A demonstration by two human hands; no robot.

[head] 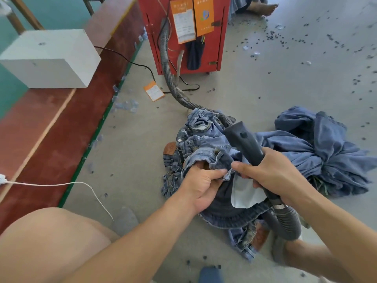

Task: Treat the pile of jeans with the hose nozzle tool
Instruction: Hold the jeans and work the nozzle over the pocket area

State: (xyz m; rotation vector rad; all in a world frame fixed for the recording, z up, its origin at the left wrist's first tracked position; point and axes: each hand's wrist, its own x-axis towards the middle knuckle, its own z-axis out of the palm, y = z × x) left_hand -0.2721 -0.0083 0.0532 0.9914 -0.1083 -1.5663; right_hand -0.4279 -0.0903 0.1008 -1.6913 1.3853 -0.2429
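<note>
Your right hand (273, 176) is curled around the dark handle of the hose nozzle tool (247, 142), fingers wrapped under it and thumb reaching across toward your other hand. This grip is clamped tight on the tool. The tool's long axis runs away from you and to the left: its broad, flattened nozzle end lies just beyond your knuckles, up and left of the grip, pointing into the denim. The other end passes back under your palm to a metal collar and the ribbed grey hose (285, 223), which loops down beside your right forearm.

Your left hand (201, 185) sits just left of the right one, nearly touching it. Its fingers pinch a bunched fold of denim, lifting an opened waistband so that the white pocket lining (244, 194) shows directly below and between your two hands.

The pile of jeans (195, 144) lies on the floor (132, 152) straight ahead of both hands, touching the nozzle end; the nozzle tip appears to rest on or just above it, though the exact contact is hidden. Since the nozzle already faces the opened garment, your right hand looks the one to steer, with the left holding the cloth taut.

Further right of the grip, a second heap of plainer blue cloth (318, 148) spreads out. Well beyond the pile, the hose climbs to a red machine (221, 37) hung with orange tags.
</note>
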